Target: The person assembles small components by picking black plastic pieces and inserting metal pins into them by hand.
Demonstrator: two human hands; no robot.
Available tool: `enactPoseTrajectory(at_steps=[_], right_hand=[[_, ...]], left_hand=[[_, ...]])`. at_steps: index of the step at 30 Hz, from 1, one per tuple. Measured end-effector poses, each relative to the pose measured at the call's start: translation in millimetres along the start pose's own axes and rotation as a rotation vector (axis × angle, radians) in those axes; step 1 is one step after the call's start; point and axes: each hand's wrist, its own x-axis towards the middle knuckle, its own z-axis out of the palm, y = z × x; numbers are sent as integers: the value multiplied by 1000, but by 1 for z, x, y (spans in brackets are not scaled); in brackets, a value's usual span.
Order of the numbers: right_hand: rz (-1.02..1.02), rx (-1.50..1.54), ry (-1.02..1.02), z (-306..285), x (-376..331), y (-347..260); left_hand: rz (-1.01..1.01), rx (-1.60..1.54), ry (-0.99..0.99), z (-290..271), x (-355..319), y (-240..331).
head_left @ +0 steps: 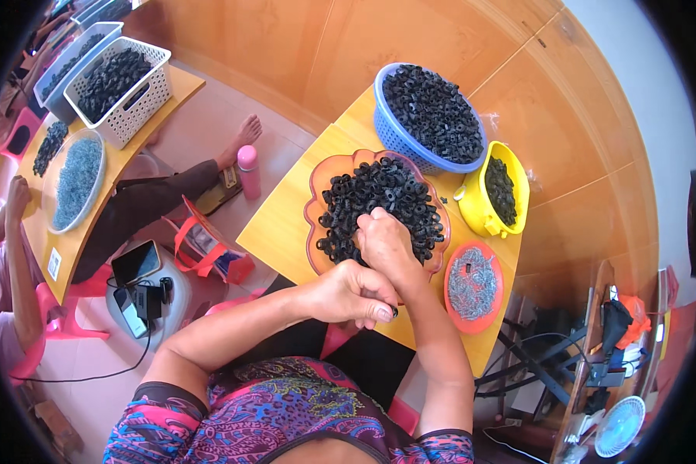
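My left hand (349, 295) is closed in front of the bowl, fingertips pinching a small black part (395, 311), only the end of which shows. Crossing just beyond it, my right hand (385, 241) is over the near side of the heap with its fingers curled in. Whatever those fingers hold is hidden. Below them, small black ring-like plastic parts (379, 185) fill an orange-brown translucent bowl (311, 220) with a scalloped rim. To the right of the bowl, a red-orange plate (451, 309) carries many thin silvery metal pieces (473, 280).
Behind the bowl stands a blue basket (387, 124) of black parts, beside a yellow basket (479, 215) with more. All rest on a wooden table (286, 224). Another person sits left at a second table (184, 81). A pink bottle (248, 174) stands on the floor.
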Motion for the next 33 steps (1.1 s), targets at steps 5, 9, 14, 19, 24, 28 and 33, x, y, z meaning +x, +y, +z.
enactPoseTrajectory(at_steps=[5, 9, 14, 19, 24, 28, 33], right_hand=[[172, 409, 103, -21, -14, 4], [461, 1221, 85, -52, -56, 10], [482, 1554, 150, -63, -102, 5], [399, 1881, 173, -69, -117, -8], [390, 1685, 271, -67, -124, -10], [337, 1350, 315, -70, -126, -17], [436, 1382, 256, -80, -125, -32]], left_hand=[[84, -154, 155, -5, 8, -11], [74, -250, 184, -5, 10, -10], [54, -93, 280, 5, 12, -10], [93, 18, 291, 10, 11, -15], [78, 39, 293, 10, 11, -13], [52, -29, 276, 10, 11, -12], [40, -101, 260, 9, 11, -14]])
